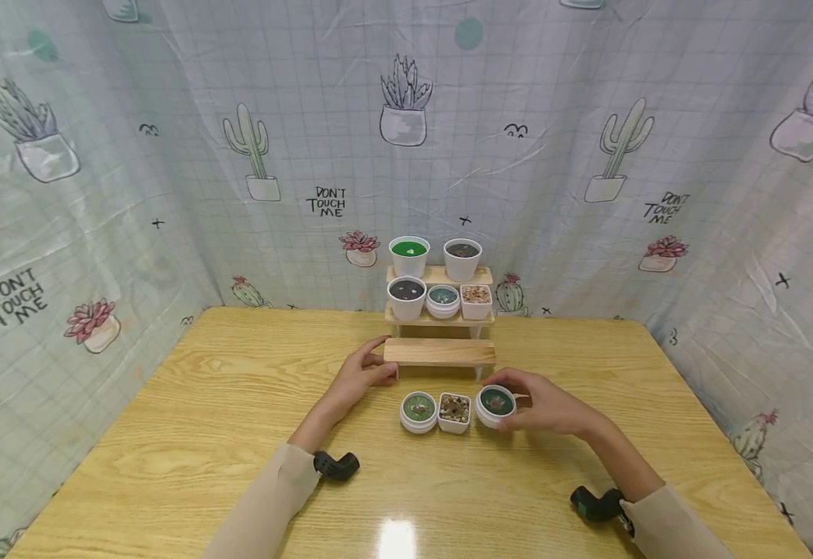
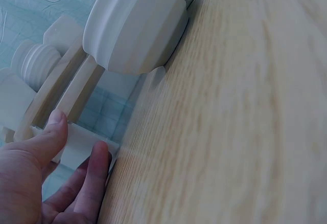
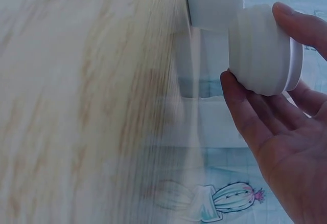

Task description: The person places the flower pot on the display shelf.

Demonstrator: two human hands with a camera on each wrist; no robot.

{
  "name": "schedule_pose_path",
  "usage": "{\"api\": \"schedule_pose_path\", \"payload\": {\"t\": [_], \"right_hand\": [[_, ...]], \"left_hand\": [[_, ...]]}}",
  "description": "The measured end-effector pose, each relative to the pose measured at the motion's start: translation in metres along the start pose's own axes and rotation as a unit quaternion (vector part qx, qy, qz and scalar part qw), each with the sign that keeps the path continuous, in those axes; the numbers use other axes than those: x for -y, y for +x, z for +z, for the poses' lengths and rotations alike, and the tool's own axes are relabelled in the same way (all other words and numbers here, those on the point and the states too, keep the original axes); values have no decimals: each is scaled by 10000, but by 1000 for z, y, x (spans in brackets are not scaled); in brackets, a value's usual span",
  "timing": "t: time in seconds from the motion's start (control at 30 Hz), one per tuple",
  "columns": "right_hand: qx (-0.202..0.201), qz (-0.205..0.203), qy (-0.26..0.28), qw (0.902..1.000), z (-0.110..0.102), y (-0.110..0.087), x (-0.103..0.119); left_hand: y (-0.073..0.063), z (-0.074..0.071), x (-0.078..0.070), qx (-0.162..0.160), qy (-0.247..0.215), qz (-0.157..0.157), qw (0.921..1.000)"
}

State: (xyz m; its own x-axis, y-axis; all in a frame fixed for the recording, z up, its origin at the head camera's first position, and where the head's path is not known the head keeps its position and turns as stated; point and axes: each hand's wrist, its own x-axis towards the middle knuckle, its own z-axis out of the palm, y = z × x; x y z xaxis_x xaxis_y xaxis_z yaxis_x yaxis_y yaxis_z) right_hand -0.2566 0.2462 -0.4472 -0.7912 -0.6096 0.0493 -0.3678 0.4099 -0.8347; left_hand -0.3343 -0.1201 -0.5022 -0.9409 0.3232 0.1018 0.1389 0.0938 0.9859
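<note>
My left hand [image 1: 360, 376] grips the left end of the low wooden shelf [image 1: 441, 352]. In the left wrist view its thumb [image 2: 57, 124] lies against the wood and its fingers are by the white leg [image 2: 84, 142]. Held in my right hand [image 1: 546, 401] is a round white pot [image 1: 495, 406] with a dark green top. The right wrist view has that pot [image 3: 265, 50] raised off the table, thumb on one side and fingers on the other. To its left stand a square white pot [image 1: 454, 413] of pebbles and a round pot [image 1: 418, 411] with a lighter green top.
Behind the low shelf, a middle shelf [image 1: 441, 319] bears a dark-topped cup [image 1: 407, 298], a small round pot [image 1: 442, 301] and a square pot [image 1: 476, 301]. Higher up stand a green-topped cup [image 1: 409, 256] and a grey-topped cup [image 1: 463, 259]. A printed curtain [image 1: 308, 140] surrounds the wooden table [image 1: 189, 435].
</note>
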Motion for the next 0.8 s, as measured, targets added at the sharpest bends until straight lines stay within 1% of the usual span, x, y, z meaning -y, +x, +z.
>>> {"api": "schedule_pose_path", "payload": {"t": [0.17, 0.43, 0.63, 0.8], "right_hand": [[-62, 31, -66, 10000, -2, 0, 1], [-125, -168, -68, 9998, -4, 7, 9], [-138, -179, -83, 9997, -6, 12, 16], [-198, -66, -153, 9997, -7, 17, 19]], "left_hand": [[-2, 1, -2, 19, 23, 1, 10000], [0, 1, -3, -8, -7, -9, 10000], [-1, 0, -3, 6, -22, -4, 10000], [-1, 0, -3, -9, 3, -21, 10000]]}}
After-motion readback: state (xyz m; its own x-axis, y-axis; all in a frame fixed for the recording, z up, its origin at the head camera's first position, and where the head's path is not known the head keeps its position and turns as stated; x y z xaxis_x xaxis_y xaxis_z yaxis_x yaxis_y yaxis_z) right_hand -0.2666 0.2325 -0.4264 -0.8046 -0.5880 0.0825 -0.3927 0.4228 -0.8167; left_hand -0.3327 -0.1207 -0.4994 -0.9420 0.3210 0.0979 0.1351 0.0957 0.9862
